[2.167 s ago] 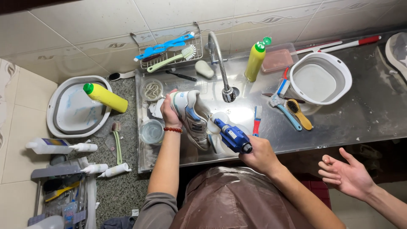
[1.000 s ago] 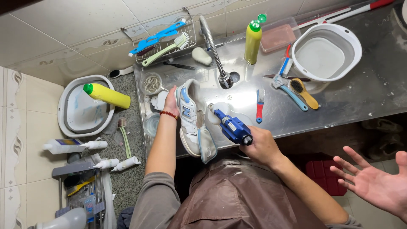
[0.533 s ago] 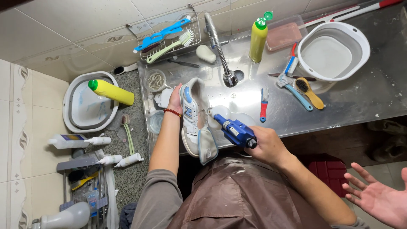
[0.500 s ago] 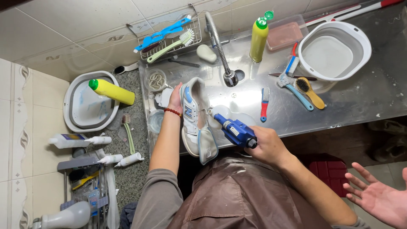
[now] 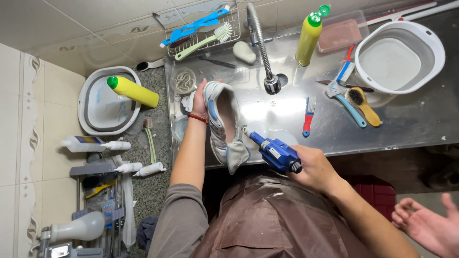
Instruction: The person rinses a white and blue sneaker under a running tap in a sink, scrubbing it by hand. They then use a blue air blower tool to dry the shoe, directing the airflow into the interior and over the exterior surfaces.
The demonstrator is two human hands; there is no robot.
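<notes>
Left hand point(image 5: 200, 99) wrapped around the far end of a white and blue sneaker point(image 5: 222, 124), holding it up over the steel sink point(image 5: 287, 110), opening turned up toward the camera and the tongue flopped out at the near end. Right hand point(image 5: 313, 168) closed around a blue powered scrubber point(image 5: 276, 152), just to the right of the shoe, its whitish head pressed against the sneaker's side about midway along. So: shoe pinned between both hands, left gripping at the far end, right working from the near right. Faucet point(image 5: 267, 71) hanging just beyond the shoe. Red toothbrush point(image 5: 308, 116) lying flat in the sink to the right, well clear. Yellow bottle point(image 5: 133, 91) resting across a grey basin point(image 5: 91, 112) off to the left. Someone else's open hand point(image 5: 428, 227) at the lower right corner, apart from it all.
</notes>
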